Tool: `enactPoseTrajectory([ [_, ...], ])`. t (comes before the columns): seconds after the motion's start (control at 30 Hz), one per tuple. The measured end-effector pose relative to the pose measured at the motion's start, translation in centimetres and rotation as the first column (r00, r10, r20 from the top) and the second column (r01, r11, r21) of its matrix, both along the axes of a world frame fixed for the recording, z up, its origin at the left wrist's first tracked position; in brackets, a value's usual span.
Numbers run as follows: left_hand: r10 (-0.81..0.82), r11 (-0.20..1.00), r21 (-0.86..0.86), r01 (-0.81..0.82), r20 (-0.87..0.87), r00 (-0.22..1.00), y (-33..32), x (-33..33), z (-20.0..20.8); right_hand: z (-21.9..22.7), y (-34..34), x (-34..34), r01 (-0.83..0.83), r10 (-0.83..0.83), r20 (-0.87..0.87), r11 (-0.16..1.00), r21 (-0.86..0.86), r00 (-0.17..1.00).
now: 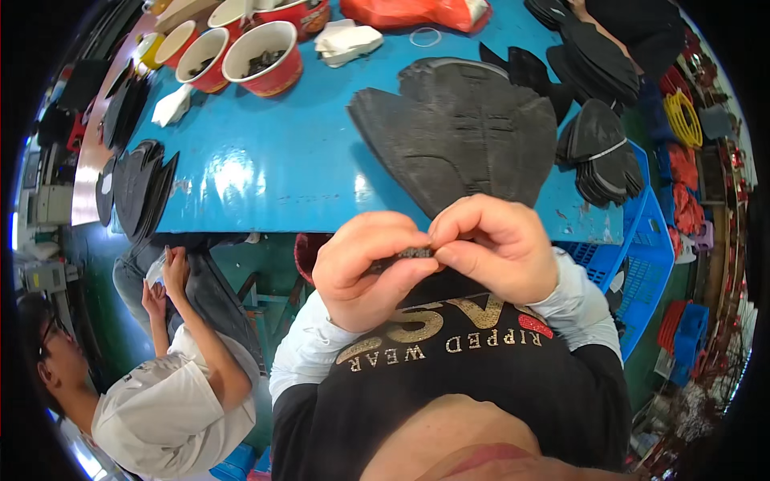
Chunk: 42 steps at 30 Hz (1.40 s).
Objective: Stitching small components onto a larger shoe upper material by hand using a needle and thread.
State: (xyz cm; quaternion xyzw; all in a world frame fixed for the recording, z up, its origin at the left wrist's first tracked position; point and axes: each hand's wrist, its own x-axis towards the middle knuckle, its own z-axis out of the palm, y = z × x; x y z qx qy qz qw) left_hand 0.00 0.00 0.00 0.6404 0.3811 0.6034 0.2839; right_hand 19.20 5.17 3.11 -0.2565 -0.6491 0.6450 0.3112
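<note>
In front of my chest, just off the table's near edge, my two hands meet over a small dark grey piece [415, 252] with a rough, bumpy surface. My left hand [361, 268] is closed around it, its fingers curled. At the piece's right end, thumb and forefinger of my right hand [497, 248] are pinched together; whatever they grip is too small to make out. Just beyond my hands lies a large dark grey sheet-like piece [473, 128], cut in a winged shape with slits and a curved line, on the blue table [265, 176].
Red and white paper tubs [265, 60], some holding small black bits, stand at the far left near crumpled white paper [346, 42]. Bundled dark pieces [601, 152] lie right, more [143, 188] left. A blue crate [642, 256] stands right. A seated co-worker [176, 393] is on my left.
</note>
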Motion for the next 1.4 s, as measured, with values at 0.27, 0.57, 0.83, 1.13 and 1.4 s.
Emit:
enactPoseTrajectory([
  [0.27, -0.029, 0.999, 0.026, 0.029, -0.012, 1.0, 0.6, 4.1, 0.1, -1.4, -0.3, 3.6, 0.068, -0.063, -0.053, 0.993, 0.092, 0.997],
  [0.57, -0.108, 0.993, -0.031, 0.111, 0.082, 0.991, 1.8, 5.8, -0.2, -2.0, 0.5, 5.1, 0.111, -0.079, -0.257, 0.988, 0.111, 0.963],
  [0.83, -0.16, 0.986, 0.034, 0.162, -0.056, 0.986, 2.9, 5.8, 0.8, -1.3, 0.2, 5.6, 0.007, -0.117, -0.402, 0.964, -0.264, 0.908],
  [1.13, -0.171, 0.985, 0.016, 0.17, 0.157, 0.973, 3.3, 6.1, 0.0, -2.3, 0.6, 4.9, 0.205, -0.104, -0.408, 0.955, 0.214, 0.907],
  [1.4, -0.182, 0.981, 0.082, 0.178, 0.051, 0.982, 3.3, 5.5, -0.2, -2.0, 0.4, 4.7, 0.188, -0.128, -0.288, 0.963, 0.192, 0.949],
])
